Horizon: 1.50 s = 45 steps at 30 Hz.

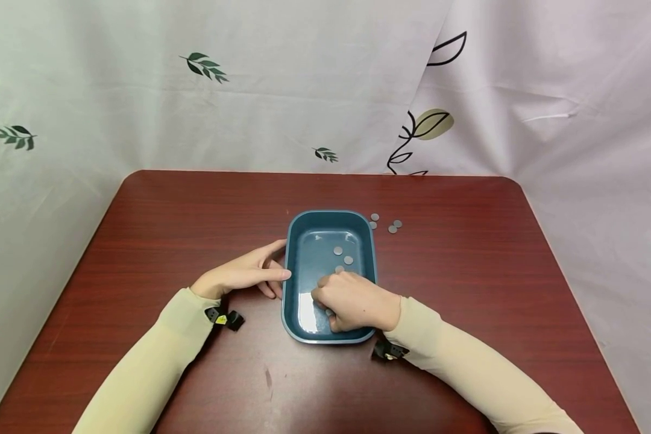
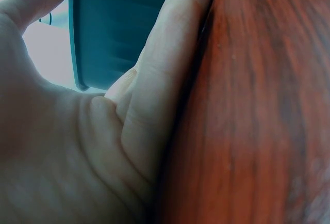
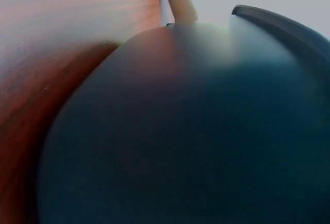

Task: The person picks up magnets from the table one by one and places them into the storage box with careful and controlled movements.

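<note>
A blue rectangular tray (image 1: pixel 304 259) stands on the table. Beside its left wall is my left hand (image 1: pixel 246 272), the thumb at the rim and the other fingers low along the outside; in the left wrist view these fingers (image 2: pixel 165 64) lie straight along the tabletop. My right hand (image 1: pixel 355 300) reaches down inside the tray with its fingers curled. Between its thumb and forefinger shows a small grey disc like a coin (image 1: pixel 329 313). Farther up the tray floor lie several more coins (image 1: pixel 338 251). The tray's outer wall (image 3: pixel 180 131) fills most of the right wrist view, hiding the right fingers.
Several loose coins (image 1: pixel 393 229) lie on the red-brown wooden table (image 1: pixel 466 259), just past the tray's far right corner. A white curtain (image 1: pixel 282 108) with leaf prints hangs behind the table. Black wrist cameras (image 1: pixel 228 318) sit under both cuffs.
</note>
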Available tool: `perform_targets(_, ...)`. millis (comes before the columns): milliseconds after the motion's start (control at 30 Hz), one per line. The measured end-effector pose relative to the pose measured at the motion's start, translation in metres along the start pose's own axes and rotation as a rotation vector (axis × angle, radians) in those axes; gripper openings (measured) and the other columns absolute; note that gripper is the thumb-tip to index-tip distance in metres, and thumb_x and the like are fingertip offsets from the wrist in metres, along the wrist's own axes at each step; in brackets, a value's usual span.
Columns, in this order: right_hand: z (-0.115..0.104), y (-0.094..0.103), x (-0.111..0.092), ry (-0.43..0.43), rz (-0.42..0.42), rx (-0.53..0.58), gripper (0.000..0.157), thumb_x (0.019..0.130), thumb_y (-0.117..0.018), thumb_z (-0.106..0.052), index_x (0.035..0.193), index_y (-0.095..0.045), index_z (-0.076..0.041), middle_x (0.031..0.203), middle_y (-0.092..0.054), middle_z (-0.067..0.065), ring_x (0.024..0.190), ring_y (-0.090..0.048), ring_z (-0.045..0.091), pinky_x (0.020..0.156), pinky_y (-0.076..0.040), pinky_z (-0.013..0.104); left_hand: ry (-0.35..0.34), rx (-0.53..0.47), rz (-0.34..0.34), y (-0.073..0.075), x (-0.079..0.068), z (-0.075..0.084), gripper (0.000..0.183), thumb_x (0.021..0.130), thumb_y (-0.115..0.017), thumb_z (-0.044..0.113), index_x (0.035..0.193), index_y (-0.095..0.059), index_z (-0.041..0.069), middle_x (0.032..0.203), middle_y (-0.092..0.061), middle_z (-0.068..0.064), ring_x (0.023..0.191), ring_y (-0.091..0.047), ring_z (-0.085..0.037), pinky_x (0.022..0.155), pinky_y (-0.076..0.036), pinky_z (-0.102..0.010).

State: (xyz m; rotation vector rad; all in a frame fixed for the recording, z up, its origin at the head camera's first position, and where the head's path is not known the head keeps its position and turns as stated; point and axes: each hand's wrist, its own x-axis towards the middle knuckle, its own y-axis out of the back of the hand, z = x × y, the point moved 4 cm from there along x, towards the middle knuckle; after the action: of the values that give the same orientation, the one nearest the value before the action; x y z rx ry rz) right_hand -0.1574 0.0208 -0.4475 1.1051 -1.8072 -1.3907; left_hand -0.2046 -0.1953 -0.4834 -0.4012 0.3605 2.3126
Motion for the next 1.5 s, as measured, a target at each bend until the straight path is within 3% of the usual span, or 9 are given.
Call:
perform_targets(367, -0.004, -0.004, -0.001, 0.015, -0.035, -0.056, 0.014, 0.079, -0.074, -0.010, 0.088, -0.065, -0.017, 0.076, -0.054, -0.005, 0.063, -0.047, 0.005, 0.054, -0.035, 0.017, -0.001, -0.003, -0.003, -0.001, 0.000, 0.000, 0.092, 0.102, -0.066, 0.033, 0.168, -0.002, 0.021, 0.102, -0.076, -0.015, 0.084, -0.078, -0.032, 0.077, -0.066, -0.043)
perform_targets(900, -0.007, 0.000, -0.005, 0.057, -0.011, -0.095, 0.012, 0.082, -0.072, -0.010, 0.090, -0.066, -0.017, 0.079, -0.054, -0.006, 0.069, -0.049, 0.006, 0.059, -0.038, 0.018, 0.006, -0.003, 0.008, 0.000, -0.002, 0.001, 0.094, 0.102, -0.066, 0.034, 0.168, -0.001, 0.018, 0.101, -0.077, -0.015, 0.084, -0.078, -0.032, 0.076, -0.066, -0.042)
perform_targets(1233, -0.006, 0.004, -0.009, 0.093, 0.050, -0.085, 0.011, 0.084, -0.072, -0.014, 0.090, -0.063, -0.017, 0.081, -0.051, -0.006, 0.070, -0.048, 0.007, 0.062, -0.040, 0.020, 0.002, 0.013, 0.005, 0.001, 0.000, 0.000, 0.093, 0.102, -0.065, 0.034, 0.168, -0.002, 0.018, 0.101, -0.077, -0.015, 0.083, -0.078, -0.032, 0.076, -0.066, -0.042)
perform_targets(1500, -0.002, 0.011, -0.015, 0.132, 0.128, -0.073, 0.011, 0.086, -0.072, -0.016, 0.094, -0.064, -0.017, 0.086, -0.053, -0.006, 0.078, -0.050, 0.009, 0.077, -0.049, 0.026, 0.007, 0.003, -0.002, 0.001, 0.001, -0.001, 0.093, 0.102, -0.065, 0.034, 0.168, -0.001, 0.019, 0.103, -0.076, -0.016, 0.085, -0.078, -0.033, 0.077, -0.066, -0.042)
